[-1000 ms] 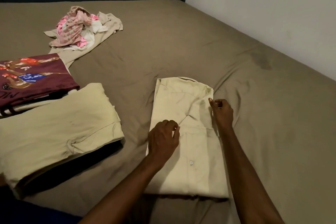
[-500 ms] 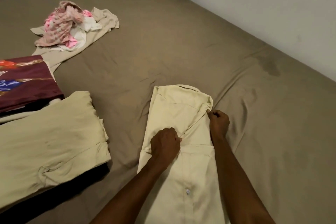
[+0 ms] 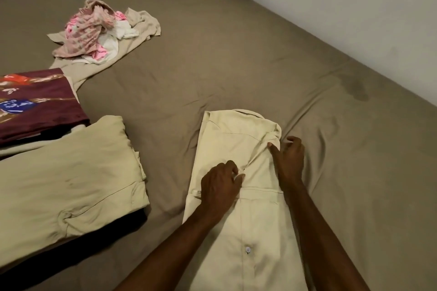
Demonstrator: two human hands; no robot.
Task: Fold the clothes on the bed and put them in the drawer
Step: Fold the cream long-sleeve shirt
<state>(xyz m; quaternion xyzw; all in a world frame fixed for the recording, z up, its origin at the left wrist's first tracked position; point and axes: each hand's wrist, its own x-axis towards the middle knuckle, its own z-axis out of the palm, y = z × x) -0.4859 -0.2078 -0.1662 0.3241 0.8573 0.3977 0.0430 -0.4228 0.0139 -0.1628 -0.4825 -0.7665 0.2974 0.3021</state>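
My cream button shirt (image 3: pixel 238 149) lies lengthwise away from me on the bed (image 3: pixel 236 66), left hand (image 3: pixel 218 192) pinching its mid placket, right hand (image 3: pixel 287 160) pinching its far-right edge.

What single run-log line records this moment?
stage: folding | left hand: pinching cream button-up shirt | right hand: pinching shirt's right edge | drawer: unseen

Head-worn view, angled down over bed (image 3: pixel 236 59)
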